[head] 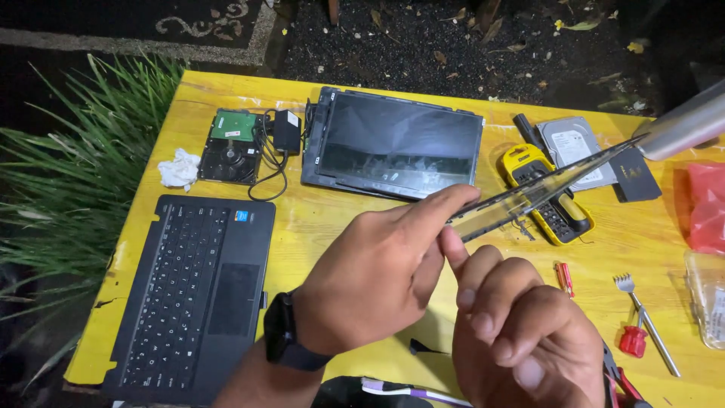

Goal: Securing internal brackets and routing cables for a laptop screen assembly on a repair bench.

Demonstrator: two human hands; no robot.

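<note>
My left hand, with a black watch on the wrist, pinches the near end of a long thin clear strip. The strip runs up and to the right, held above the yellow table. My right hand is curled just below and to the right of the left hand, its index fingertip touching the strip's near end from underneath. A laptop screen panel lies flat behind the hands. A black laptop keyboard base lies at the front left.
An open hard drive with a black adapter and cable, and a white crumpled tissue lie at the left. A yellow tool case, second hard drive, small red screwdriver, fork and clear container lie right. Grass borders the left edge.
</note>
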